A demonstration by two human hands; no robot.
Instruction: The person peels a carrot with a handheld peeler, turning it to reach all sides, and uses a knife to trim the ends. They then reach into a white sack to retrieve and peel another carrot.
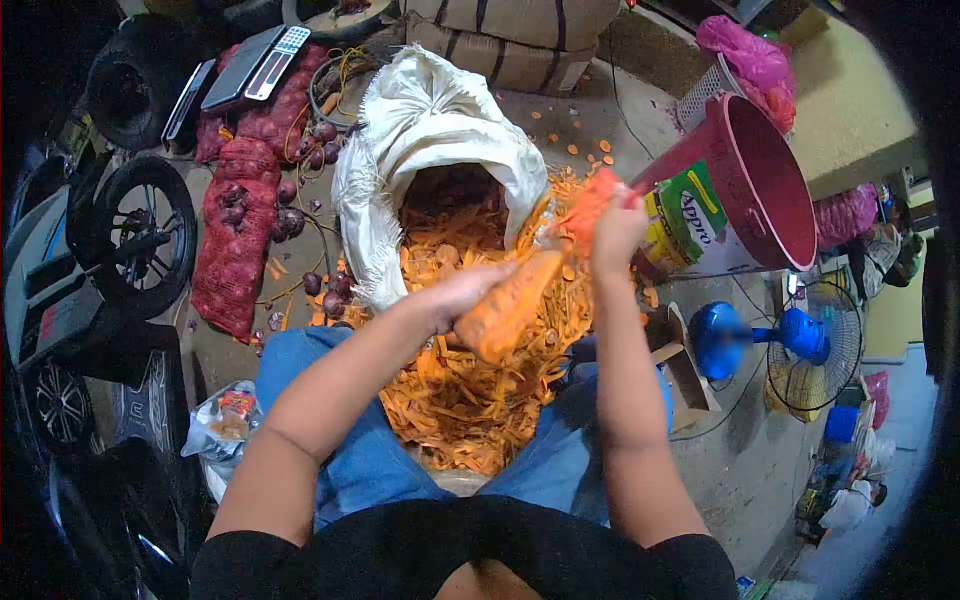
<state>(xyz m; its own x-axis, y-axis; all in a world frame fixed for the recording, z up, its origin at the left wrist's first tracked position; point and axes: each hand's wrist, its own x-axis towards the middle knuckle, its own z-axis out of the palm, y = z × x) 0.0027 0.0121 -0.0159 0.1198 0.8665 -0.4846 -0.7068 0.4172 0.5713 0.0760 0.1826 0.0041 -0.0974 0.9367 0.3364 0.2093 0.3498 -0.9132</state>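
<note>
My left hand (468, 297) is wrapped round the upper side of a thick carrot (508, 312), which is partly peeled and held slanted over my lap. In my right hand (620, 232) is a peeler (583, 215) with a red-orange handle. It is smeared by motion, and its head is close to the carrot's far end. Beneath both hands lies a heap of carrot peelings (455, 405) between my knees. The heap runs up to the open mouth of a white woven sack (440, 130), where more peelings and a few carrot pieces show.
To the right a red bucket (690, 190) leans with its opening turned away, beside a blue fan (800, 335). Red net bags of onions (238, 240), a scale (255, 70) and a motorbike wheel (145, 225) stand left. Loose carrot slices (590, 155) dot the floor.
</note>
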